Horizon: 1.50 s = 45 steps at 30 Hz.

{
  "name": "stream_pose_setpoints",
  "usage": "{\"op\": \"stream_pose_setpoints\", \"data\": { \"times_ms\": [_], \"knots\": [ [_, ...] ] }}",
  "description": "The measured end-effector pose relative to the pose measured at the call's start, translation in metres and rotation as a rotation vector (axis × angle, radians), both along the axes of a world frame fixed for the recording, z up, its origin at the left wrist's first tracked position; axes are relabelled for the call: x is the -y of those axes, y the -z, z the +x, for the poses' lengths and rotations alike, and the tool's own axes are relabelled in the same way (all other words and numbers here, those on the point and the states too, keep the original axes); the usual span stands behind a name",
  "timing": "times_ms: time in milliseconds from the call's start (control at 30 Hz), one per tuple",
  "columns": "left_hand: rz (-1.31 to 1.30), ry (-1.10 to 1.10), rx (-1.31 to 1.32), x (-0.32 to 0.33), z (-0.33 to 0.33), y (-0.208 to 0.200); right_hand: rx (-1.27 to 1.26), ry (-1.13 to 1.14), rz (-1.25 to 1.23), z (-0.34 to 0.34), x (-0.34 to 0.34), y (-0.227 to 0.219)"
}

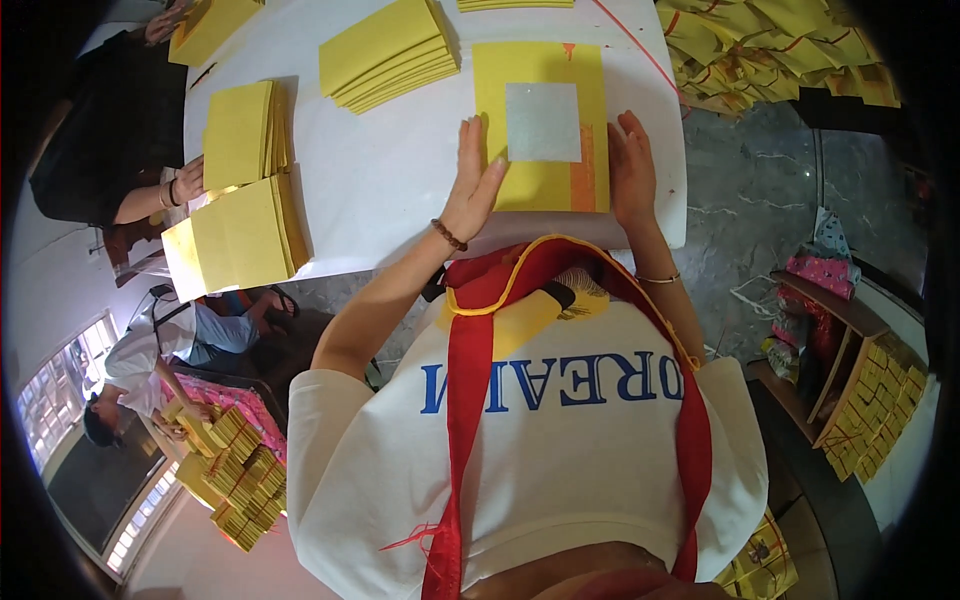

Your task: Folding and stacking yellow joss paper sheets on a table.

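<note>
Your left hand point(474, 187) and right hand point(632, 170), fingers extended and unclenched, flank the yellow paper point(540, 185), long axis running away from you.

Yellow paper point(535, 66): underside hidden. Yellow stack point(515, 4) cut off, top ctr. Co-worker's black top point(95, 140) seems partly lost, L rim.

Blue lettering point(577, 379) on white shirt point(570, 465)

left hand point(474, 185): fairly straight, thumb point(492, 178) apart | right hand point(632, 172): edge-on, seemingly slightly cupped | forearms point(385, 300): extended forward
</note>
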<state>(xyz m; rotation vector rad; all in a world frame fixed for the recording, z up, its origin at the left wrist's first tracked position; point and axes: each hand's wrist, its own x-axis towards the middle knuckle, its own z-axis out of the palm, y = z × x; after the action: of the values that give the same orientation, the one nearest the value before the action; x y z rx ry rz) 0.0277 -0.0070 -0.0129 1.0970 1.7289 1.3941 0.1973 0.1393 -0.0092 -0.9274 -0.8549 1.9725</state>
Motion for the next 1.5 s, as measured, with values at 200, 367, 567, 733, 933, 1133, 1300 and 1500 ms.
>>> {"op": "stream_pose_setpoints", "data": {
  "times_ms": [200, 367, 567, 733, 933, 1133, 1300, 1500],
  "knots": [
    [0.045, -0.030, 0.158, -0.004, 0.011, 0.008, -0.021, -0.147, 0.062, 0.002, -0.002, 0.016],
    [0.004, -0.138, -0.205, 0.003, 0.004, 0.001, 0.243, -0.146, 0.375, 0.014, -0.008, 0.005],
    [0.083, 0.369, -0.923, 0.005, 0.001, -0.036, 0.540, -0.282, 0.837, 0.024, -0.009, -0.002],
    [0.090, 0.392, -1.003, 0.000, 0.002, -0.034, 0.460, -0.244, 0.662, 0.025, -0.002, 0.008],
    [0.113, 0.346, -0.721, -0.008, -0.004, -0.034, 0.368, -0.356, 0.461, 0.029, 0.000, 0.002],
    [-0.034, 0.254, -0.411, -0.020, -0.010, -0.032, 0.358, -0.363, 0.439, 0.028, -0.005, 0.003],
    [-0.273, 0.207, -0.177, -0.030, -0.026, -0.023, 0.343, -0.274, 0.400, 0.022, -0.011, 0.017],
    [0.001, 0.202, -0.263, -0.020, -0.028, -0.014, 0.464, -0.370, 0.658, 0.019, -0.016, 0.026]
  ]
}}
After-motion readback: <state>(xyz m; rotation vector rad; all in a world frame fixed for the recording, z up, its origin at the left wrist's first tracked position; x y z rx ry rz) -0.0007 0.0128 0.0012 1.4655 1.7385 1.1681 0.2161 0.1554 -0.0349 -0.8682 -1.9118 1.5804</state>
